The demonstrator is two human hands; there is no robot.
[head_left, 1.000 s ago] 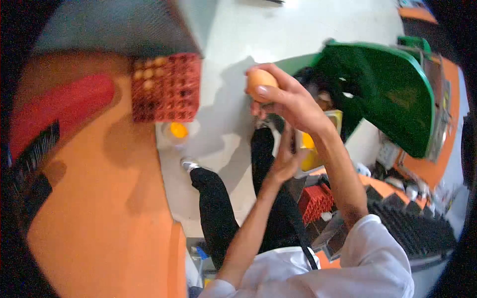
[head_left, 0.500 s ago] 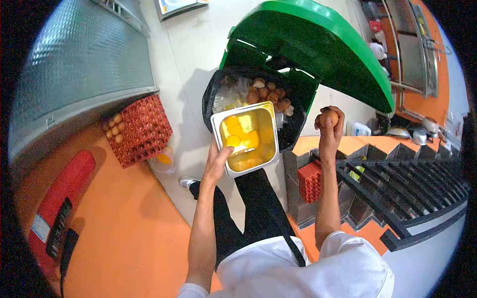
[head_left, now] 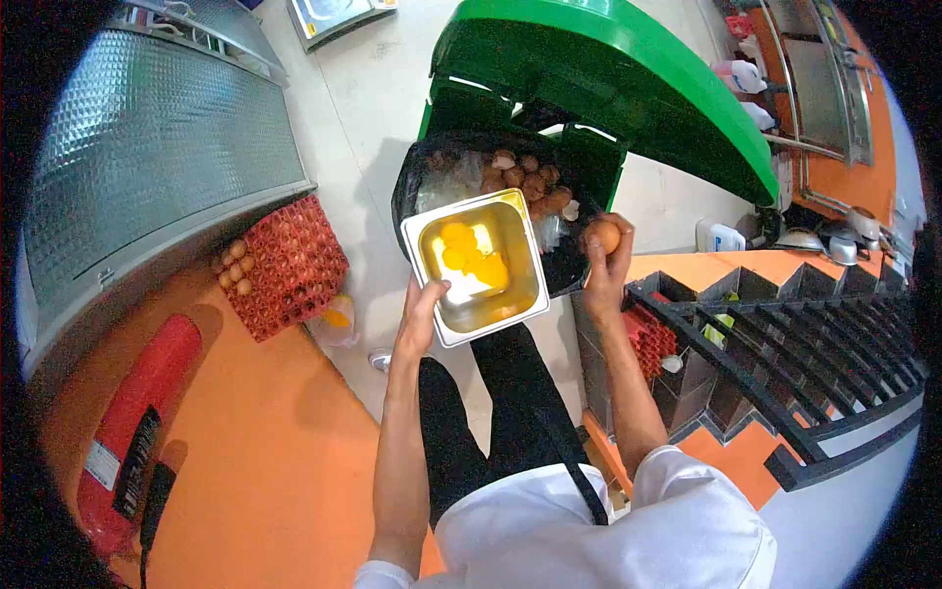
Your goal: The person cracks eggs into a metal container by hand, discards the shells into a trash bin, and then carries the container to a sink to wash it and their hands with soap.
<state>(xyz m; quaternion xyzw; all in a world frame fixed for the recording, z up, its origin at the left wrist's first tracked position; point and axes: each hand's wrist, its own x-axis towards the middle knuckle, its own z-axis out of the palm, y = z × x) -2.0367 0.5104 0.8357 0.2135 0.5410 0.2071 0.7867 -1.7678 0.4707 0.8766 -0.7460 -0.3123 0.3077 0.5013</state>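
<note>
A square metal container (head_left: 533, 294) with several yellow yolks (head_left: 471, 257) in it is in my left hand (head_left: 422, 316), the thumb over its near left rim. To its right, my right hand (head_left: 608, 263) has its fingers wrapped round a brown egg (head_left: 602, 236). Beneath and beyond the container is a bin lined with a black bag (head_left: 407, 184), where several brown eggshells (head_left: 535, 185) and clear plastic lie.
The green bin lid (head_left: 608, 69) leans open at the back right. Red egg trays (head_left: 294, 265) with several eggs (head_left: 235, 267) sit on the orange counter (head_left: 265, 442) at left, near a red cylinder (head_left: 147, 422). Black railings (head_left: 785, 363) stand at right.
My right hand has moved left and slightly down with the egg, closer to the container. The container has shifted a little to the left and tilts differently, and its yolks have slid.
</note>
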